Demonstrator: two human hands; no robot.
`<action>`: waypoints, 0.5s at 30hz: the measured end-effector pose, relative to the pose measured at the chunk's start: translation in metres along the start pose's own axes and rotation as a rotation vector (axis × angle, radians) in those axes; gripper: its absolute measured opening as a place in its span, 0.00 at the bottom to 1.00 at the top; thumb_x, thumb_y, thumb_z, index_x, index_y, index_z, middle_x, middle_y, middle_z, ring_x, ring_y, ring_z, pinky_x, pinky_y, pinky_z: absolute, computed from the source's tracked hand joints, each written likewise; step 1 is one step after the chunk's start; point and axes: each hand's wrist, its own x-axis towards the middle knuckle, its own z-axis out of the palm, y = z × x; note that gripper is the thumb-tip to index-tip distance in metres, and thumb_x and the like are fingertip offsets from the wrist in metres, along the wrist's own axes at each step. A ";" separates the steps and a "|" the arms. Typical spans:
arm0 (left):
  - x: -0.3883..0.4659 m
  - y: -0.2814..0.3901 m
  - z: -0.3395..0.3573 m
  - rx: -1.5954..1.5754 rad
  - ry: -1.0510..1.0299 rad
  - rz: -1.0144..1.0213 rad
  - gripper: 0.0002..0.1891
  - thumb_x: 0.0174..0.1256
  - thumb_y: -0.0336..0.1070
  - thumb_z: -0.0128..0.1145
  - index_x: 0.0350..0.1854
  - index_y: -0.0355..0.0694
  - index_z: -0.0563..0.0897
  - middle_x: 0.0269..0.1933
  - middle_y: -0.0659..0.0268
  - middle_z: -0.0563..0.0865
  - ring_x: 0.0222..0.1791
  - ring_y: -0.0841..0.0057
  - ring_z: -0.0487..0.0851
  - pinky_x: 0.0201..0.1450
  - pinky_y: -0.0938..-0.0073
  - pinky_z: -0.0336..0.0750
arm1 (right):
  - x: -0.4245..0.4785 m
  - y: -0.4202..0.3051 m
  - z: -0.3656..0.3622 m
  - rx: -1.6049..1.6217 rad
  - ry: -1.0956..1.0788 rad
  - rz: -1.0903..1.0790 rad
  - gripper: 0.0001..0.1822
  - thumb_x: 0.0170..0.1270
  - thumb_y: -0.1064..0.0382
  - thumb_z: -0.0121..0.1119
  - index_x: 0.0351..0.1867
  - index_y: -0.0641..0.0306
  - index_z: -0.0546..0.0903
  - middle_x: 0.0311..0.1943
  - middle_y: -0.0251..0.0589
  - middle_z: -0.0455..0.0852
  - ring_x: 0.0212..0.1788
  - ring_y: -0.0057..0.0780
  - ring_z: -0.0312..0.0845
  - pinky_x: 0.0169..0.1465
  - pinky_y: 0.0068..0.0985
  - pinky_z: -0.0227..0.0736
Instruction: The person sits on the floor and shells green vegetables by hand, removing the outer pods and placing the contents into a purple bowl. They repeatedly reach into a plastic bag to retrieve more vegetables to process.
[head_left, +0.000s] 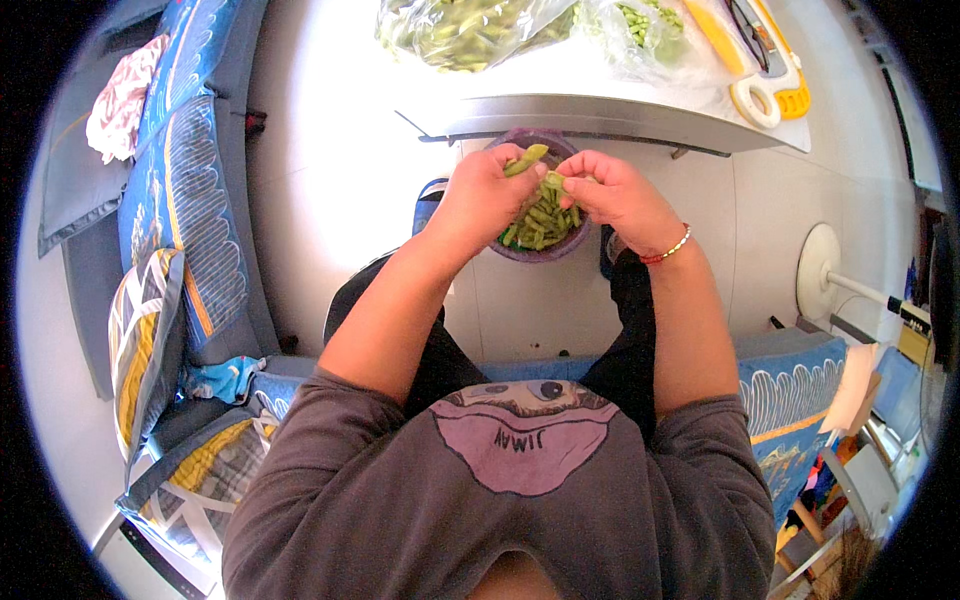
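Observation:
My left hand (495, 191) is closed around green soybean pods, and one pod (527, 160) sticks up past its thumb and forefinger. My right hand (611, 195) pinches another green pod (555, 180) between thumb and fingertips, close to the left thumb. Both hands are above a purple plastic basket (534, 256) on the floor, between the knees. Many pods (544, 225) lie in the basket, partly hidden by the hands. On the table past it, a clear plastic bag (480, 37) holds many pods, and a second clear bag (645, 34) holds small green beans.
The white table's (585, 112) near edge runs just beyond the basket. A yellow and white handled tool (757, 101) lies at its right end. A blue-covered sofa (206, 217) stands at left; a round white stand base (819, 271) is on the floor at right.

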 end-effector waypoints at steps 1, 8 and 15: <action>0.001 -0.003 -0.001 0.089 0.004 0.030 0.13 0.62 0.40 0.58 0.38 0.33 0.81 0.29 0.61 0.84 0.29 0.77 0.78 0.36 0.74 0.73 | 0.001 0.003 -0.004 -0.108 0.011 -0.009 0.07 0.64 0.62 0.53 0.39 0.62 0.77 0.25 0.26 0.76 0.25 0.12 0.64 0.29 0.13 0.59; 0.006 -0.022 0.002 0.483 0.008 0.165 0.13 0.58 0.41 0.59 0.39 0.38 0.83 0.34 0.50 0.84 0.34 0.54 0.82 0.38 0.64 0.75 | 0.001 0.011 -0.023 -0.358 0.068 0.026 0.09 0.65 0.63 0.50 0.41 0.64 0.78 0.27 0.28 0.77 0.28 0.16 0.69 0.33 0.16 0.64; -0.001 -0.001 0.010 0.285 -0.042 0.209 0.13 0.59 0.41 0.59 0.39 0.36 0.82 0.33 0.50 0.83 0.34 0.56 0.82 0.39 0.65 0.74 | 0.004 0.012 -0.002 -0.174 0.097 -0.230 0.07 0.65 0.61 0.54 0.37 0.63 0.78 0.26 0.23 0.73 0.26 0.10 0.61 0.29 0.13 0.59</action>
